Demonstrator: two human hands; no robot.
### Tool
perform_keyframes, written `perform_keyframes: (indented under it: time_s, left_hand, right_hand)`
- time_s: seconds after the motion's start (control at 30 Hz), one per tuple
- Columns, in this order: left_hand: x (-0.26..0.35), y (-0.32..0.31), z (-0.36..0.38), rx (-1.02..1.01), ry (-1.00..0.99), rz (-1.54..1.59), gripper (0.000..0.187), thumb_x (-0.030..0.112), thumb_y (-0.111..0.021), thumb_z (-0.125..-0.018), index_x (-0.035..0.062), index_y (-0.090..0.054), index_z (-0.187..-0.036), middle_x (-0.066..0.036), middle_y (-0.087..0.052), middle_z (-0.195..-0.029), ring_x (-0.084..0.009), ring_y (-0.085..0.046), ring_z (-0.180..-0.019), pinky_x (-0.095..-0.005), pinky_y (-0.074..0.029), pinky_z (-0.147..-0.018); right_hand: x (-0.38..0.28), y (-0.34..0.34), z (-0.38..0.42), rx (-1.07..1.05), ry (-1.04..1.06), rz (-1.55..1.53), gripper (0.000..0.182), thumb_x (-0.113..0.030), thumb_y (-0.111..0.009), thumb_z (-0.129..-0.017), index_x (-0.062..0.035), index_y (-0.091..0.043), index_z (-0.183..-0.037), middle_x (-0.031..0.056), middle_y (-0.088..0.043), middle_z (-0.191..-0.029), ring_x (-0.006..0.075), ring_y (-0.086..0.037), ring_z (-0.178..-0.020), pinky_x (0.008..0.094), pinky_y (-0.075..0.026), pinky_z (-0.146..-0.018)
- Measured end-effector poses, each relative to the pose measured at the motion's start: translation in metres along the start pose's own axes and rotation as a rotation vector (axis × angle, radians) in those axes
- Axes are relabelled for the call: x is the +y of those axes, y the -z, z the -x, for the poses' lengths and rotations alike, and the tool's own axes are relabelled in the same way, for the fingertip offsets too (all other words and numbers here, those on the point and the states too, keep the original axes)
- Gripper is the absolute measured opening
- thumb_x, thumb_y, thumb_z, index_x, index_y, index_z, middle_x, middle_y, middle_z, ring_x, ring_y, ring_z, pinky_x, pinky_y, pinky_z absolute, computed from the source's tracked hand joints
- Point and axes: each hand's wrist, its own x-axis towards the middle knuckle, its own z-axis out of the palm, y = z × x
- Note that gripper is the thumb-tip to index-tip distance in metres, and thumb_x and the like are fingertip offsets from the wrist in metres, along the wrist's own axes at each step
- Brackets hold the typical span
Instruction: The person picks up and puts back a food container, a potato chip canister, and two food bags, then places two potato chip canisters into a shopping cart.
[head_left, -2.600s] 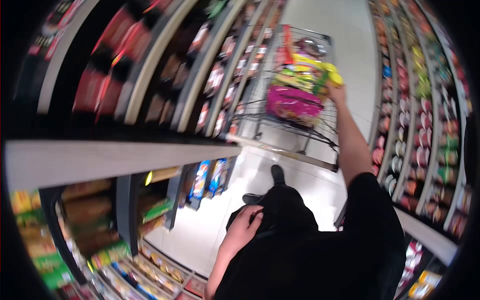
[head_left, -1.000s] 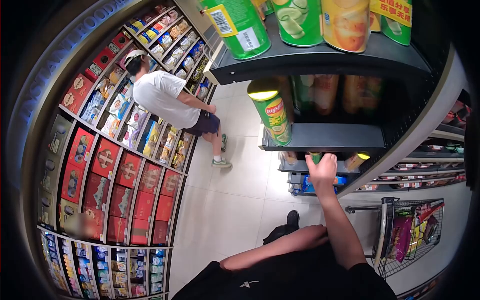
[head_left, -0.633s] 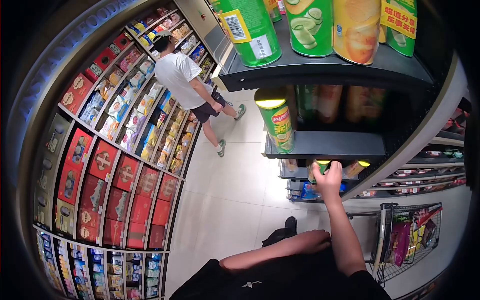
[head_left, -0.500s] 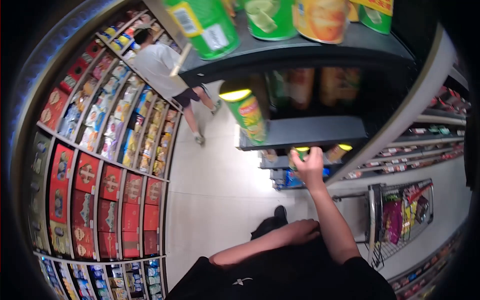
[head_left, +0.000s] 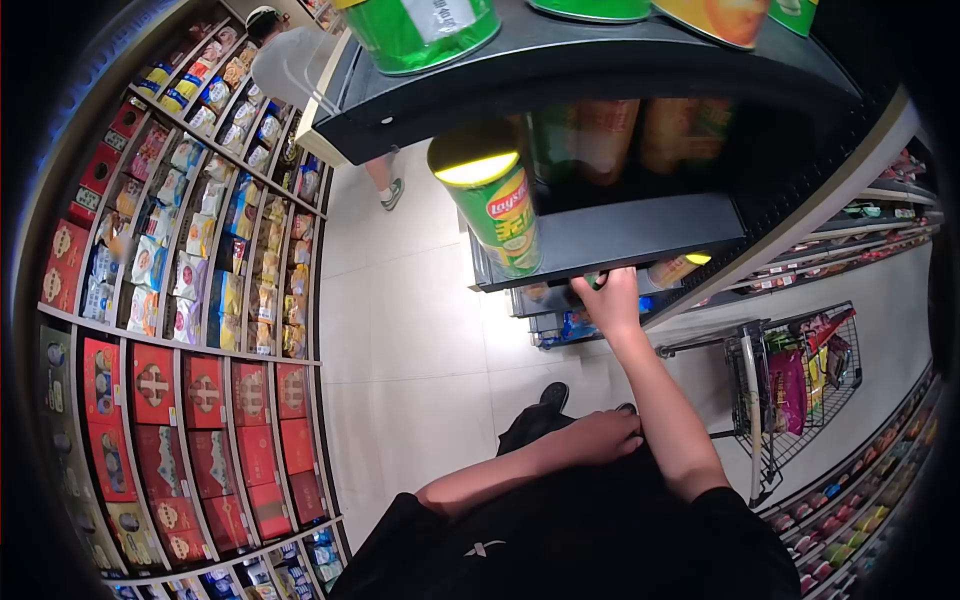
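My right hand [head_left: 610,300] reaches under the edge of a dark shelf [head_left: 630,235]. Its thumb and fingers are closed around a green chip can [head_left: 597,280], mostly hidden by the shelf and the hand. A paler chip can with a bright lid [head_left: 677,270] lies just right of that hand. On the shelf above, a green and yellow Lay's can [head_left: 500,215] stands at the left end. My left hand [head_left: 612,432] rests at my waist beside my right forearm, fingers curled; whatever is inside is hidden.
Large green cans [head_left: 425,35] stand on the top shelf. A wire shopping cart [head_left: 765,400] with bagged snacks is on my right. Shelves of bags and red boxes [head_left: 205,385] line the left. A person in a white shirt [head_left: 295,65] is beyond the shelf end.
My view has come closer to the shelf. My right hand has gone a little further under the shelf edge, covering more of the can. The person has moved away toward the upper left.
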Motion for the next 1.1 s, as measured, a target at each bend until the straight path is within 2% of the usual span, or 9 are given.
perform_keyframes:
  time_s: [0.17,0.23,0.33,0.4,0.43,0.5,0.63,0.83,1.1]
  left_hand:
    - [-0.027,0.008,0.005,-0.05,-0.106,-0.012,0.039,0.028,-0.055,-0.107,0.0014,-0.059,-0.135,-0.025,-0.063,-0.132,-0.045,-0.063,-0.119,-0.053,-0.051,-0.106]
    - [-0.032,0.016,0.01,-0.068,-0.114,-0.026,0.038,0.028,-0.055,-0.107,0.0012,-0.06,-0.134,-0.025,-0.063,-0.132,-0.0445,-0.063,-0.12,-0.0525,-0.051,-0.106]
    - [-0.047,0.014,0.006,-0.124,-0.216,-0.05,0.038,0.027,-0.056,-0.107,0.0017,-0.061,-0.134,-0.024,-0.063,-0.135,-0.0433,-0.061,-0.124,-0.0507,-0.05,-0.108]
    - [-0.048,0.026,0.005,-0.244,-0.302,-0.016,0.037,0.028,-0.056,-0.108,0.0039,-0.062,-0.135,-0.024,-0.063,-0.139,-0.0428,-0.06,-0.128,-0.0478,-0.048,-0.111]
    - [-0.036,0.035,0.004,-0.259,-0.347,-0.013,0.032,0.024,-0.058,-0.106,0.0032,-0.066,-0.128,-0.024,-0.066,-0.133,-0.0434,-0.062,-0.125,-0.0493,-0.05,-0.108]
    - [-0.043,0.032,-0.012,-0.432,-0.365,0.019,0.03,0.02,-0.061,-0.107,0.0009,-0.066,-0.129,-0.023,-0.067,-0.132,-0.0428,-0.062,-0.127,-0.046,-0.049,-0.109]
    - [-0.06,0.007,-0.04,-0.672,-0.301,-0.071,0.034,0.022,-0.061,-0.108,-0.0033,-0.064,-0.13,-0.023,-0.071,-0.125,-0.0346,-0.069,-0.119,-0.0403,-0.051,-0.105]
    - [-0.005,-0.017,-0.051,-0.889,-0.414,-0.25,0.034,0.023,-0.062,-0.108,-0.0016,-0.065,-0.13,-0.019,-0.073,-0.12,-0.0285,-0.071,-0.112,-0.0379,-0.052,-0.102]
    - [-0.009,-0.025,-0.069,-1.029,-0.441,-0.29,0.027,0.019,-0.063,-0.11,0.0001,-0.066,-0.129,-0.007,-0.073,-0.11,-0.0112,-0.063,-0.1,-0.0269,-0.051,-0.093]
  right_hand:
    - [-0.016,0.0,-0.002,-0.1,-0.293,-0.094,0.038,-0.02,-0.086,-0.08,-0.0012,-0.069,-0.108,0.0217,-0.067,-0.11,0.0434,-0.061,-0.111,0.05,-0.05,-0.098]
    - [-0.012,-0.006,0.004,0.059,-0.098,-0.077,0.044,-0.019,-0.09,-0.076,-0.0027,-0.067,-0.11,0.0165,-0.063,-0.101,0.0362,-0.064,-0.09,0.045,-0.054,-0.084]
    - [-0.03,0.017,0.01,-0.123,-0.249,-0.022,0.059,-0.025,-0.09,-0.078,-0.0029,-0.063,-0.126,0.0216,-0.064,-0.121,0.0413,-0.062,-0.115,0.0487,-0.052,-0.097]
    - [0.011,-0.006,0.06,0.079,-0.108,0.066,0.075,-0.029,-0.084,-0.086,0.0004,-0.049,-0.145,0.0255,-0.057,-0.136,0.0436,-0.057,-0.126,0.0506,-0.048,-0.107]
    - [0.01,0.009,0.078,0.025,-0.28,-0.096,0.072,-0.027,-0.08,-0.091,-0.0006,-0.047,-0.149,0.0247,-0.054,-0.143,0.0408,-0.056,-0.133,0.0475,-0.048,-0.11]
    - [0.021,0.029,0.125,0.219,-0.246,0.08,0.063,-0.023,-0.075,-0.094,-0.0025,-0.048,-0.147,0.0217,-0.054,-0.136,0.0398,-0.06,-0.121,0.0456,-0.05,-0.106]
    - [0.068,0.08,0.212,0.274,-0.656,0.227,0.049,-0.013,-0.067,-0.094,0.0023,-0.05,-0.138,0.0212,-0.05,-0.125,0.0428,-0.064,-0.107,0.0488,-0.055,-0.091]
    - [0.097,0.196,0.274,0.61,-1.103,0.51,0.062,-0.004,-0.068,-0.086,0.0029,-0.047,-0.144,0.0252,-0.042,-0.154,0.0459,-0.068,-0.108,0.051,-0.059,-0.091]
    - [0.182,0.25,0.304,0.396,-1.348,0.572,0.087,-0.009,-0.077,-0.081,-0.0118,-0.04,-0.159,0.017,-0.027,-0.172,0.0386,-0.073,-0.11,0.0476,-0.063,-0.086]
